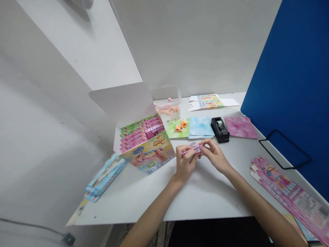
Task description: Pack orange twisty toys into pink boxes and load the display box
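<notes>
A small pink printed box (195, 149) is held above the white table, in front of the open display box. My left hand (184, 165) wraps round its left part, with the fingers curled. My right hand (215, 157) pinches its right end between thumb and fingers. Much of the pink box is hidden behind the fingers. To the left stands the display box (151, 156), lid raised, filled with rows of pink and green small boxes (133, 137). Just beyond my hands lie blue cards (200, 126) and a green card (171, 129) with orange loops (181, 126) on it.
A black tape dispenser (220, 130) and pink cards (241, 127) sit behind my right hand. Flat pink cartons (290, 192) lie at the right edge, blue boxes (105, 178) at the left. At the back are a clear container (167, 106) and folded cartons (210, 102). A blue partition (290, 85) bounds the right.
</notes>
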Motion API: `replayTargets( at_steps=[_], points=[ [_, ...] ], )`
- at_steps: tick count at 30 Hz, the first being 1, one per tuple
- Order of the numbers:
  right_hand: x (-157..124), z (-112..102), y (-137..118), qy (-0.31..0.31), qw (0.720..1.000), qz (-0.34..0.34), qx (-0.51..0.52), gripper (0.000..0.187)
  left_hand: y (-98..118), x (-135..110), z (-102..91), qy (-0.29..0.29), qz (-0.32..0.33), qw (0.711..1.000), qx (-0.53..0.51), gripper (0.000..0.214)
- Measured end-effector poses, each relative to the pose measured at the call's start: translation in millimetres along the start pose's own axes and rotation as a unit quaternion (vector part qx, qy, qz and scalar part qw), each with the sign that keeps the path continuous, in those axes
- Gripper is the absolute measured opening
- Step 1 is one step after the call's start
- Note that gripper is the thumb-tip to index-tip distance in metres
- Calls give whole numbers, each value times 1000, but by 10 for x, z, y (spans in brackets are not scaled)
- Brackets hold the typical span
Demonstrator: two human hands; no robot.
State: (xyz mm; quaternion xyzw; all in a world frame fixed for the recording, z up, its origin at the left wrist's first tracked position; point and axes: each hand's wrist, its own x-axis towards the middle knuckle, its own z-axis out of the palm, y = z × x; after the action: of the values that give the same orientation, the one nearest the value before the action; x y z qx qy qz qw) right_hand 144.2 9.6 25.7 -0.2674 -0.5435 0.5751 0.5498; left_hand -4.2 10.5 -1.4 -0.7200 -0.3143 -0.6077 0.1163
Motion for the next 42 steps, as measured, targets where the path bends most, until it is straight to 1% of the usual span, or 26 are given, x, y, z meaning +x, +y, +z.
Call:
replayTargets(
  at_steps=[5, 11, 14, 16, 21, 26, 29, 34, 38, 40, 42],
  points=[
    [10, -25, 35, 2, 999, 7, 34, 20, -2, 3, 0, -10, 1, 1000, -6, 21],
    [9, -16, 17, 23, 1000, -1, -18, 16, 13, -7, 1, -25, 9, 1000, -4, 22],
    [0, -12, -2, 22, 1000, 12, -17, 10, 11, -10, -2, -42, 16, 999, 5, 23],
    [-9, -6, -22, 17, 1000, 12, -16, 10, 6, -12, -4, -47, 15, 999, 10, 24],
    [-24, 10, -48, 18, 1000, 0, -10, 13, 2, -11, -11, -40, 12, 999, 14, 24],
    [-10, -1, -4, 15, 1000, 7, 9, 12, 13, 3, -10, -38, 16, 999, 8, 24],
    [-1, -5, 13, 22, 1000, 2, 4, 16, 16, 11, -9, -40, 21, 999, 10, 23],
    [-9, -19, 0, 7, 1000, 11, 13, 9, 8, 5, -12, -48, 30, 998, 14, 25],
    [-17, -31, 4, -3, 1000, 8, 17, 13, 2, 1, -14, -47, 24, 998, 16, 25],
    [-12, -27, 11, 1, 1000, 14, 19, 12, 4, 4, -14, -44, 24, 999, 17, 25],
    [-4, -18, 13, 10, 1000, 16, 12, 15, 7, 9, -13, -41, 26, 999, 16, 25]
  ],
)
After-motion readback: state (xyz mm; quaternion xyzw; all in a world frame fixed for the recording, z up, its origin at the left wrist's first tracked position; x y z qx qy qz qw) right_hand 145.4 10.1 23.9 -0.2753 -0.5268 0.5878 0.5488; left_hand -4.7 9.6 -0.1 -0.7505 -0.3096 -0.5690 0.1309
